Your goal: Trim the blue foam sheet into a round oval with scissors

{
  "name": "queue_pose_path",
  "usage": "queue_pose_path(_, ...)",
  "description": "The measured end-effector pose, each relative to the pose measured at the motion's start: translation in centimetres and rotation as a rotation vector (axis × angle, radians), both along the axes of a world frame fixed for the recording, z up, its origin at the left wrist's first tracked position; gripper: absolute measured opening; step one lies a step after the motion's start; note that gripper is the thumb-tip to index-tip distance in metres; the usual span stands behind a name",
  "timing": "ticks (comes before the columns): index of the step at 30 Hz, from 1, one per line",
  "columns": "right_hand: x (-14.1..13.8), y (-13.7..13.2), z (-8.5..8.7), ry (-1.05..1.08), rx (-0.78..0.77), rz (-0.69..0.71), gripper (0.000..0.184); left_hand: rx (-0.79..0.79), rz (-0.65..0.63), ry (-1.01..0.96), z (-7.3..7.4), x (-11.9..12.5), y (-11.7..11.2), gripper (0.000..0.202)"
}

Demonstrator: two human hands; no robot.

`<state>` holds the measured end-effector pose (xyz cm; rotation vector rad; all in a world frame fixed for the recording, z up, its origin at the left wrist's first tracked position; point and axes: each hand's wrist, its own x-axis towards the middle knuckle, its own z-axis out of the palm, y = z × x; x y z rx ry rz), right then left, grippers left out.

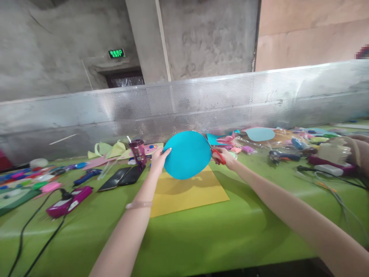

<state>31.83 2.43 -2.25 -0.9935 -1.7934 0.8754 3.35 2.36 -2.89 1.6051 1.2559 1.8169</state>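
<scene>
A round sheet of blue paper (pixel 187 155) is held up in front of me over the table. My left hand (pixel 159 157) pinches its left edge, the thumb lying on the near face. Red-handled scissors (pixel 219 157) are in my right hand (pixel 227 158), closed around the handles at the sheet's right edge. Their blades are mostly hidden by or lost against the paper's rim. Beneath the blue sheet lies a yellow sheet (pixel 190 198) flat on the green tabletop (pixel 178 242).
Left of me are a purple power strip (pixel 69 202) with a black cable, a dark phone (pixel 131 176), a purple cup (pixel 137 153) and a blue glue gun (pixel 87 176). To the right, another glue gun (pixel 284 156) lies near another person's arm (pixel 360 152). A perforated metal panel (pixel 201 104) stands behind.
</scene>
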Motion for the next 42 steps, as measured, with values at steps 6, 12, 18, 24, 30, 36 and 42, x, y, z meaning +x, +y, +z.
queue_pose_path(6,0.0,0.1,0.0,-0.003,0.010,0.001,0.009,-0.014,0.016,-0.001,0.0,0.0,0.0,0.034)
queue_pose_path(12,-0.1,0.2,-0.1,0.009,0.014,0.007,0.008,0.006,0.026,0.001,-0.1,0.0,0.1,0.034)
queue_pose_path(18,-0.1,0.4,-0.1,0.004,0.019,0.013,0.008,0.002,-0.006,-0.012,-0.1,-0.1,0.2,0.037)
queue_pose_path(24,-0.2,0.4,-0.2,-0.010,0.004,-0.001,0.008,0.002,0.009,-0.004,-0.3,-0.4,0.5,0.036)
queue_pose_path(30,-0.1,0.4,0.0,-0.024,-0.023,-0.057,0.010,-0.001,0.012,0.009,-0.5,-1.1,1.0,0.042)
queue_pose_path(36,0.1,0.4,0.0,0.007,-0.025,0.022,0.008,-0.064,-0.040,0.050,-0.5,-1.4,1.1,0.042)
queue_pose_path(42,0.1,0.2,-0.1,-0.030,-0.003,0.044,0.006,-0.069,-0.065,0.067,-0.7,-1.3,1.4,0.045)
